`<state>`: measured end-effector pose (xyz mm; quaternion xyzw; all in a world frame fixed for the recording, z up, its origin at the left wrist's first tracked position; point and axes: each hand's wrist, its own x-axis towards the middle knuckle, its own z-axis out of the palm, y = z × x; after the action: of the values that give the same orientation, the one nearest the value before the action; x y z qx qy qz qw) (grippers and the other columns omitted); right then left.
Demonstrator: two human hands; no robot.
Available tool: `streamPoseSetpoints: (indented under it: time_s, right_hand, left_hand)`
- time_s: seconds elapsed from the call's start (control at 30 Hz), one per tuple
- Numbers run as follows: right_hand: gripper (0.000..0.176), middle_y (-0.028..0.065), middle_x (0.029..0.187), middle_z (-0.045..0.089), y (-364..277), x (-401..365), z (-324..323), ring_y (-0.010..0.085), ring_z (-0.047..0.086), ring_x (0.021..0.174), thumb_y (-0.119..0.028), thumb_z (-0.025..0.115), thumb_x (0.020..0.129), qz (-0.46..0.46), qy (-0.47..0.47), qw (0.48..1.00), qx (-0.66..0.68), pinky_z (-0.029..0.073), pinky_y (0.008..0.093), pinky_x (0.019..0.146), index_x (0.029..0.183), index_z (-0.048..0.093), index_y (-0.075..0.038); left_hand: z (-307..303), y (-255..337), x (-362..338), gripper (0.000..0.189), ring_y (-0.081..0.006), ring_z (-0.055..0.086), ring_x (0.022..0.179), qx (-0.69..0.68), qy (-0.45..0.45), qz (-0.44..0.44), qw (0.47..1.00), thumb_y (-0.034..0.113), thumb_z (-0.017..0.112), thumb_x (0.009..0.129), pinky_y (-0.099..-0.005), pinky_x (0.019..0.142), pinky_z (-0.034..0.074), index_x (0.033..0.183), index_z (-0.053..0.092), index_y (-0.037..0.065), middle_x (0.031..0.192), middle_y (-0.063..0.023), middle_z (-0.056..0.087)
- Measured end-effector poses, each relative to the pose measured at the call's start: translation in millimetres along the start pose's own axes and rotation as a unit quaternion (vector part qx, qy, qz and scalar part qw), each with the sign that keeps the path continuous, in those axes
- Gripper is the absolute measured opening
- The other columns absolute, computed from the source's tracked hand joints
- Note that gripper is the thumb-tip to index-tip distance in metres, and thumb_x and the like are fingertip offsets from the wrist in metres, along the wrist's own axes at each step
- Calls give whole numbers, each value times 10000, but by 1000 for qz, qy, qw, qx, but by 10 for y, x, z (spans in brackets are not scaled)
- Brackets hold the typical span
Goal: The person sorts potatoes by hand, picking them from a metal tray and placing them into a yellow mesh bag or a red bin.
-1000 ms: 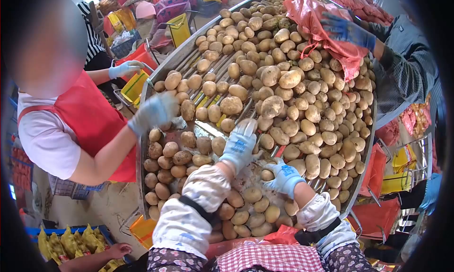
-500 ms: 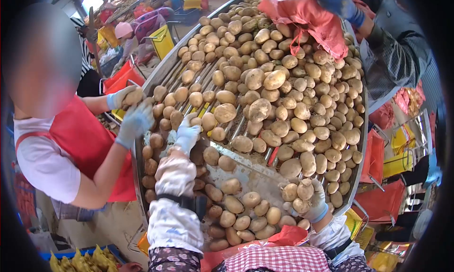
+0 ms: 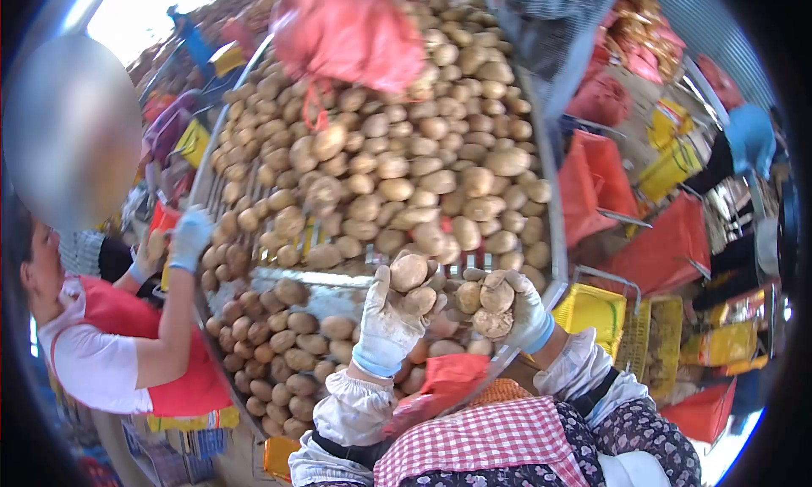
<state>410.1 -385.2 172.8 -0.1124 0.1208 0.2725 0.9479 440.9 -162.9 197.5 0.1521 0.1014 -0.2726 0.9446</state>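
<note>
Both my hands are gloved and held close together over the front of the sorting table. My left hand (image 3: pixel 391 313) is wrapped round a couple of potatoes (image 3: pixel 408 272). In my right hand (image 3: pixel 519 305) are several potatoes (image 3: pixel 496 297), bunched against the palm. Beyond my hands a large heap of potatoes (image 3: pixel 393 165) covers the slatted table. Left of my left hand, more potatoes (image 3: pixel 283 343) lie in the lower section, past a pale metal strip (image 3: pixel 342 291). A red cloth (image 3: pixel 457 374) lies just below my hands.
A co-worker in a red apron (image 3: pixel 182 352) stands at the left edge, gloved hands near the table. A pink sack (image 3: pixel 351 43) hangs over the far end. Red bins (image 3: pixel 596 187) and a yellow crate (image 3: pixel 592 311) stand right of the metal rim (image 3: pixel 554 225).
My left hand has moved right from the left side of the table and now holds potatoes beside my right hand. The view has turned right. The co-worker's hands are farther from the potatoes.
</note>
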Motion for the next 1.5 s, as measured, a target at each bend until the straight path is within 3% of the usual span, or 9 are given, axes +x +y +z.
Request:
streamPoseSetpoints:
  time_s: [0.53, 0.63, 0.83, 0.97, 1.1, 1.2, 1.3, 1.43, 1.5]
  right_hand:
    - [604, 249, 1341, 460, -947, -2627, -1376, 463, 580, 1061, -505, 576, 869, -283, 124, 948, 73, 599, 474, 640, 1314, 477, -109]
    - [606, 186, 1334, 508, -1043, -2740, -1500, 391, 602, 1052, -505, 538, 895, -300, 78, 946, 98, 567, 440, 682, 1350, 441, -117]
    - [593, 194, 1265, 561, -1242, -2639, -1720, 362, 637, 978, -540, 503, 908, -264, 118, 954, 83, 541, 401, 643, 1320, 483, -114]
    - [485, 127, 923, 609, -1919, -2280, -1496, 169, 599, 708, -468, 635, 846, -180, 155, 971, 2, 508, 264, 519, 1063, 576, -39]
    - [242, -19, 802, 543, -3414, -1623, -1314, 101, 550, 680, -349, 597, 899, -176, -59, 971, -150, 495, 200, 574, 860, 543, -116]
    - [411, 131, 1255, 544, -4745, -1193, -1173, 212, 571, 1097, -342, 492, 953, -349, 171, 883, -264, 526, 344, 873, 1256, 503, -64]
    - [457, 122, 1364, 480, -5112, -519, -1229, 252, 497, 1225, -352, 496, 950, -356, 125, 864, -332, 487, 396, 952, 1332, 470, -102]
    - [445, 84, 1319, 520, -3015, 93, -307, 214, 544, 1125, -314, 481, 965, -277, 135, 839, -449, 469, 341, 855, 1375, 453, -144]
    - [351, 74, 1165, 613, -2047, 229, -253, 173, 572, 1064, -276, 500, 965, -305, -31, 592, -745, 465, 286, 844, 1237, 583, -72]
  left_hand:
    - [843, -2572, 2907, 413, -260, 628, 939, 75, -198, -299, 930, 435, 498, 943, -431, 873, 505, 1039, 588, 43, 977, -99, 631]
    - [1456, -2855, 3239, 885, -302, 111, 1440, 296, 80, -115, 945, 571, 575, 833, -467, 1136, 153, 1473, 206, 83, 1539, -114, 120]
    - [1040, -2733, 2458, 367, -102, 615, 865, 400, -187, -224, 869, 358, 487, 983, -232, 762, 493, 1211, 542, 76, 1015, 4, 634]
    - [385, -2209, 1540, 541, -136, 578, 1064, 452, -146, -338, 813, 418, 484, 977, -297, 889, 487, 1360, 448, 37, 1245, -52, 563]
    - [104, -1950, 732, 465, -162, 529, 1143, 430, -254, -51, 865, 335, 426, 1013, -317, 934, 455, 1384, 439, 56, 1358, -82, 498]
    - [257, -1742, 273, 438, -253, 495, 1205, 353, -42, -224, 907, 282, 364, 1027, -334, 992, 427, 1368, 432, 16, 1331, -144, 504]
    - [-70, -1526, -88, 432, -233, 537, 1155, 532, -158, 27, 832, 287, 362, 1025, -311, 957, 452, 1329, 467, -2, 1281, -147, 533]
    - [-279, -1160, -926, 384, -100, 616, 842, 575, 87, 208, 787, 297, 395, 1016, -238, 715, 498, 1132, 638, 23, 978, -68, 676]
    - [-468, -858, -1396, 252, -96, 599, 766, 636, 361, 248, 636, 167, 437, 983, -254, 642, 493, 1057, 634, 27, 910, -37, 653]
